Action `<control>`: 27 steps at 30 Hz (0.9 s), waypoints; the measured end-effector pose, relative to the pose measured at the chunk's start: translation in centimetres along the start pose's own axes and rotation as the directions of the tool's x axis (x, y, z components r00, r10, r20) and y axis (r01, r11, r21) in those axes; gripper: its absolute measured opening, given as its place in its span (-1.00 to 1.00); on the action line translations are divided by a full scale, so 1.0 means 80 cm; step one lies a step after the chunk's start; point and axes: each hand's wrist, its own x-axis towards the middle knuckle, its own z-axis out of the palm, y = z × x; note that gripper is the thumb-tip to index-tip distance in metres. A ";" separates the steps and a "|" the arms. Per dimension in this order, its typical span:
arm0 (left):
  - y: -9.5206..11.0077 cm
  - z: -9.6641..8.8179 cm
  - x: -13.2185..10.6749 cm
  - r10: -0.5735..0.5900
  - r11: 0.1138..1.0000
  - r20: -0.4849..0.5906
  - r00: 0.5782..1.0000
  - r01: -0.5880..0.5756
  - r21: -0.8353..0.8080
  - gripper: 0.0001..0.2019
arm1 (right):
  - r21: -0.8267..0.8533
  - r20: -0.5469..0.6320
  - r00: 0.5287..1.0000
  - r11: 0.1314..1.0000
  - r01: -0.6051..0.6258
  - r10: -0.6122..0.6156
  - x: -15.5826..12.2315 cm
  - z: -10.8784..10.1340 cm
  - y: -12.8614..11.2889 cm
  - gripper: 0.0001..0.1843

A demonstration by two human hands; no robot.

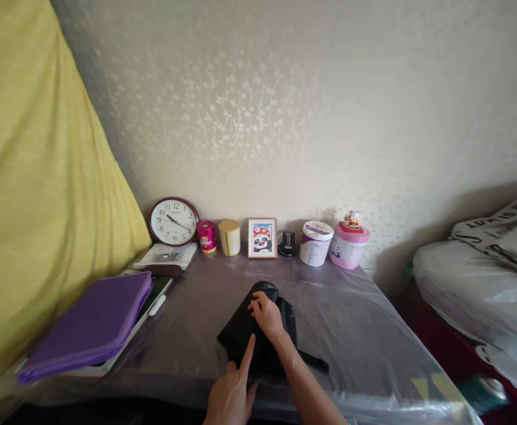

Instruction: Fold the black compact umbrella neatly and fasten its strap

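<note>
A black folded piece of cloth or bag point(241, 330) lies on the plastic-covered table point(356, 330) in front of me. My right hand point(266, 316) rests on top of it near its far end, fingers curled and pressing down on the fabric. Near the front edge, my left hand point(233, 389) points its index finger forward onto the black fabric, with the other fingers folded in. A black strap point(314, 360) trails out to the right of the bundle.
Along the wall stand a round clock point(174, 221), a pink tin point(206, 236), a yellow tin point(229, 237), a framed panda picture point(262, 238), a white tub point(315, 242) and a pink jar point(349, 244). A purple folder point(92, 324) lies left. Yellow curtain at left, white bags right.
</note>
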 end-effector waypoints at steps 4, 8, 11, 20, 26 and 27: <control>-0.005 0.006 0.006 0.013 0.999 -0.015 1.000 -0.013 -0.032 -0.41 | 0.004 -0.066 0.978 0.980 0.200 -0.200 -0.024 -0.007 0.004 -0.77; -0.006 0.001 0.007 0.008 0.999 0.011 1.000 -0.008 -0.052 -0.42 | -0.118 -0.106 0.888 0.893 0.435 -0.447 -0.052 -0.016 0.018 -0.75; -0.004 -0.003 0.007 -0.015 0.999 0.026 1.000 0.016 -0.051 -0.41 | -0.240 -0.081 0.856 0.843 0.481 -0.511 -0.052 -0.020 0.037 -0.71; -0.007 -0.006 0.008 -0.035 0.989 0.063 0.997 0.043 -0.141 -0.39 | -0.422 -0.098 0.944 0.872 0.249 -0.316 0.043 -0.033 0.074 -0.63; -0.009 -0.007 0.009 -0.017 0.987 0.067 0.998 0.027 -0.158 -0.40 | -0.258 0.005 0.874 0.844 0.470 -0.486 -0.006 -0.044 0.035 -0.67; -0.010 -0.007 0.010 -0.014 0.986 0.072 0.997 0.026 -0.164 -0.40 | -0.221 0.103 0.844 0.816 0.535 -0.526 -0.017 -0.043 0.028 -0.68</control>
